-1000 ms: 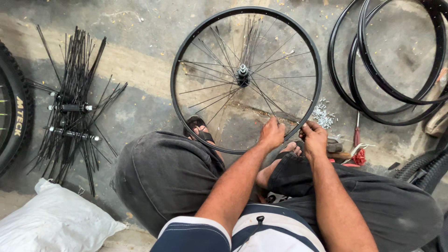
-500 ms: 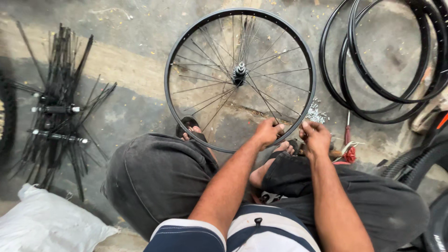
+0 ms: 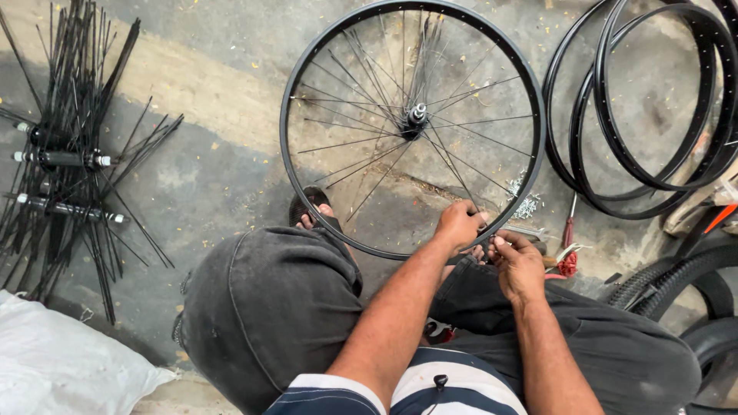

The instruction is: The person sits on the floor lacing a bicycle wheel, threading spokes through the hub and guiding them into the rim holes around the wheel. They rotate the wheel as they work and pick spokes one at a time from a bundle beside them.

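While the left hand (image 3: 459,225) grips the bicycle wheel (image 3: 412,123) rim at centre frame, the right hand (image 3: 519,265) pinches something small there; steadying the rim seems wise.

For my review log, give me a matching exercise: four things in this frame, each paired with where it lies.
Things:
1. black spoked bicycle wheel
2. bundle of black hubs with loose spokes
3. white sack
4. bare black rims

Places:
A. bottom left corner
B. top right
C. far left on the floor
D. centre, gripped at its lower edge by the left hand and right hand

Pairs: 1-D, 2-C, 3-A, 4-B
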